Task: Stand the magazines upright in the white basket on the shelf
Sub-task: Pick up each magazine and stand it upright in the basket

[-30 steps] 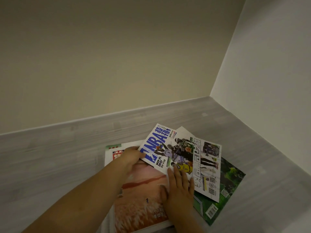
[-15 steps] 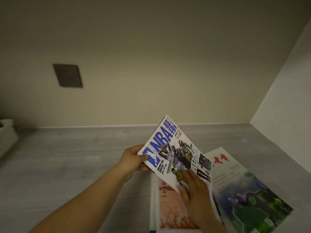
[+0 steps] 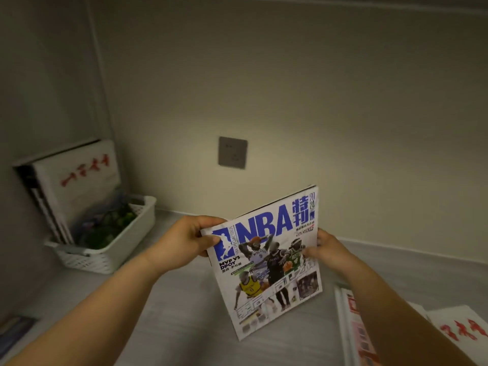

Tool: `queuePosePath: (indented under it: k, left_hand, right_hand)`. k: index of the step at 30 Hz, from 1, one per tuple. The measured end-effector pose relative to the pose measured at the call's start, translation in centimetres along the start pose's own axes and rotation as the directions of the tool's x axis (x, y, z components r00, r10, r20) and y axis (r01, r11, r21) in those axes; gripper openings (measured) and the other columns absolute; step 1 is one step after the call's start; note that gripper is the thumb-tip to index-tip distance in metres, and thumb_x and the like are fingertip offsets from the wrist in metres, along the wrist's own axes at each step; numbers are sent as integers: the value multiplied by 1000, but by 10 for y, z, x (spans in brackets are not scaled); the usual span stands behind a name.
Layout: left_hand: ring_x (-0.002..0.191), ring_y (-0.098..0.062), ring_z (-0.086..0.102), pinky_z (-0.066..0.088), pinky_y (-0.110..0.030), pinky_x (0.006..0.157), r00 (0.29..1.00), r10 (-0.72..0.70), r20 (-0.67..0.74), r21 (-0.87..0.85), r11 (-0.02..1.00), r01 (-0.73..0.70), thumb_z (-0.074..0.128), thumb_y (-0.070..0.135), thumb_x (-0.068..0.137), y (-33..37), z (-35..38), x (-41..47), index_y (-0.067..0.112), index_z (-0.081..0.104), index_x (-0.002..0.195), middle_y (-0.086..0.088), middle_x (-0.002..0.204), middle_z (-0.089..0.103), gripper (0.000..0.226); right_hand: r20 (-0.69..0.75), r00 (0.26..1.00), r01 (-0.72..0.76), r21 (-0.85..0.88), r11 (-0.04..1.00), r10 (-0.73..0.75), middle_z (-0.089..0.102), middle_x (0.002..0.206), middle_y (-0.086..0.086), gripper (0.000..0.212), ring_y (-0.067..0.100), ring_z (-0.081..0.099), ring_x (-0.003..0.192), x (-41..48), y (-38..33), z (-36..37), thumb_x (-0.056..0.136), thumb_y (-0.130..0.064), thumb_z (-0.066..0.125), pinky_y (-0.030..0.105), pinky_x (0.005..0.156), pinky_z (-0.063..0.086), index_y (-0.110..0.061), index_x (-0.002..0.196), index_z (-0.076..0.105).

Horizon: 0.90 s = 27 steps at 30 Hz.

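I hold an NBA magazine (image 3: pixel 266 260) upright in front of me, above the grey shelf. My left hand (image 3: pixel 184 241) grips its left edge near the top. My right hand (image 3: pixel 327 250) grips its right edge, thumb on the cover. The white basket (image 3: pixel 124 241) stands at the left against the side wall, apart from my hands. Several magazines (image 3: pixel 76 180) lean upright in it, the front one white with red characters. More magazines (image 3: pixel 356 331) lie flat at the lower right, partly behind my right arm.
A grey wall socket (image 3: pixel 232 152) sits on the back wall above the shelf (image 3: pixel 184 313). A dark flat object (image 3: pixel 15 328) lies at the lower left edge. The side wall closes off the left.
The NBA magazine has been lifted off the pile and raised upright in both hands. The view has swung left, bringing the white basket and the socket into sight.
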State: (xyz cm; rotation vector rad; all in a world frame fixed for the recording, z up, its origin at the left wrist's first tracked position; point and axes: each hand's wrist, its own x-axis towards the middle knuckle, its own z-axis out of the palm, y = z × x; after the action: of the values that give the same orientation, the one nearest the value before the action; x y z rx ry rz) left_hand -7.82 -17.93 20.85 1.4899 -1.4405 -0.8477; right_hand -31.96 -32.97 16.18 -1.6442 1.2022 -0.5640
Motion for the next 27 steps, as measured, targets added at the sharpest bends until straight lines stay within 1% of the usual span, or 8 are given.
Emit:
queuePosePath:
  k: [1,3,6,11,13,15,22,27]
  left_hand:
    - [62,10,64,50,-7,50,1000,3,-22,27,1000,-2,49,3,87,-3,-13,-4,26,54,96,12,79,64,25]
    - [61,11,63,50,-6,50,995,17,-94,60,998,-12,50,6,87,-9,-38,-10,30,53,92,15,77,63,25]
    - [68,1,64,53,-11,53,966,61,-251,108,994,-35,54,8,85,-15,-79,-17,33,52,81,12,76,63,25]
    - [73,-11,63,54,-23,55,841,131,-526,162,985,-53,59,13,83,-22,-147,-19,30,45,75,3,77,62,24]
    - [71,-7,61,53,-25,57,789,159,-594,179,982,-63,60,15,82,-25,-170,-22,33,42,71,8,73,60,28]
    - [68,0,58,51,-22,56,726,180,-663,181,980,-78,60,16,82,-28,-190,-26,34,41,69,14,70,57,29]
    - [64,4,56,51,-23,57,501,244,-830,247,967,-60,63,15,79,-44,-239,-34,35,40,66,21,66,54,34]
    - [70,-19,63,56,-46,70,431,231,-872,274,961,41,62,14,80,-57,-253,-42,31,42,70,20,65,53,28]
  right_hand:
    - [7,1000,2,-29,1000,-2,61,122,14,35,15,60,85,5,-8,14,81,4,56,28,75,48,-14,111,53]
    - [-18,1000,24,-65,998,-25,63,117,16,29,18,59,87,16,-23,41,82,3,56,28,76,46,-7,109,58]
    - [-68,993,93,-110,990,-101,64,114,18,29,19,58,85,31,-52,84,81,2,58,25,71,47,-2,110,60]
    - [-109,969,209,-131,969,-224,67,110,14,26,19,60,80,60,-114,144,81,-5,60,36,79,50,-8,107,62]
    - [-145,950,259,-129,957,-276,67,111,15,25,19,60,82,72,-140,163,82,-6,60,38,82,49,-7,106,62]
    - [-177,927,312,-129,941,-331,66,113,16,26,19,57,86,83,-167,181,82,-6,60,37,83,47,-5,108,62]
    - [-279,839,467,-68,881,-467,67,109,16,25,17,56,86,112,-228,243,81,-5,61,27,75,42,-2,105,65]
    - [-192,848,501,-16,865,-495,67,110,17,27,16,56,88,134,-242,283,80,-1,60,26,76,42,-1,107,63]
